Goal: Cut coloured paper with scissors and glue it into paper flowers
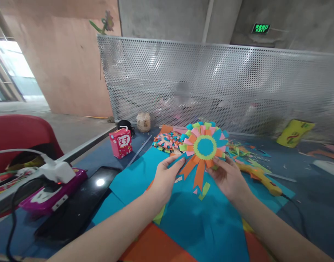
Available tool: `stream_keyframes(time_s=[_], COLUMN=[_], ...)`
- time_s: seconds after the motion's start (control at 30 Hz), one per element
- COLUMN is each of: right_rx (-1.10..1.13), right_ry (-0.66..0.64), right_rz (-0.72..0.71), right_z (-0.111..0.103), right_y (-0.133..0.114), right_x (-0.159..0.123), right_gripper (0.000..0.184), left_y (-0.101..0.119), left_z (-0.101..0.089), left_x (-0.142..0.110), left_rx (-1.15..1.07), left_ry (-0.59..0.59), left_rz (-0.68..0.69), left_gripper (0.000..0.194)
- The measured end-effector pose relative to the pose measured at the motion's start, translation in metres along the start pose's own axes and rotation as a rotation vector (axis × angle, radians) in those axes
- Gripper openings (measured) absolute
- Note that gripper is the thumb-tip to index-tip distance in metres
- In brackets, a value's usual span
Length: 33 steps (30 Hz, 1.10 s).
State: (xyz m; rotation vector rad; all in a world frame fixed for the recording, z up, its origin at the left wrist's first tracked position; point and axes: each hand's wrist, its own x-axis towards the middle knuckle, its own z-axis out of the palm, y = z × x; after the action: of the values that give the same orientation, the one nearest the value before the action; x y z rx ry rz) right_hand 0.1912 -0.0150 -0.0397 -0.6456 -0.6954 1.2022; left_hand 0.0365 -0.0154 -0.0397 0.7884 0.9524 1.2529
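Note:
A paper rosette [205, 146] stands upright between my hands, above blue sheets. It has a blue centre, a yellow-green zigzag ring, multicoloured looped petals and two orange ribbon tails. My left hand [167, 176] pinches its lower left edge between thumb and fingers. On the lower right rim, my right hand [228, 176] grips it with the thumb in front; the other fingers are partly hidden behind. Under my hands lie blue sheets [199, 218] with small paper scraps on them. A yellow glue gun [261, 178] rests just right of my right hand.
Behind the rosette is a pile of coloured paper pieces [167, 141]. A pink box [121, 143], a dark phone [79, 203] and a purple power strip [53, 194] lie left. A yellow packet [295, 133] stands right, before a perforated metal screen [167, 72].

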Motion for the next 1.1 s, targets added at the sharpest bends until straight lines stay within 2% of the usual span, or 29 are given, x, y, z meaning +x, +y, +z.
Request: stream_keyframes(time_s=[0.23,0.6,0.77,0.93,1.1], right_rx=[-0.011,-0.028,-0.058,-0.07,-0.065], right_ry=[0.014,0.036,0.027,0.041,0.051], right_rz=[0.002,-0.002,-0.011,-0.025,-0.013], right_z=[0.003,0.006,0.008,0.007,0.007], right_y=[-0.001,-0.003,-0.004,-0.004,-0.004], right_x=[-0.002,-0.003,-0.005,-0.006,-0.006], right_gripper=[0.025,0.026,0.026,0.028,0.027], left_y=[0.005,0.006,0.008,0.012,0.013], left_z=[0.004,0.004,0.006,0.007,0.006], left_x=[-0.004,-0.006,-0.009,-0.012,-0.011], left_rx=[0.003,-0.043,-0.064,-0.158,-0.19], left_ry=[0.005,-0.081,-0.084,-0.15,-0.127], left_rz=[-0.016,0.01,0.014,-0.011,-0.038], left_gripper=[0.03,0.027,0.029,0.021,0.012])
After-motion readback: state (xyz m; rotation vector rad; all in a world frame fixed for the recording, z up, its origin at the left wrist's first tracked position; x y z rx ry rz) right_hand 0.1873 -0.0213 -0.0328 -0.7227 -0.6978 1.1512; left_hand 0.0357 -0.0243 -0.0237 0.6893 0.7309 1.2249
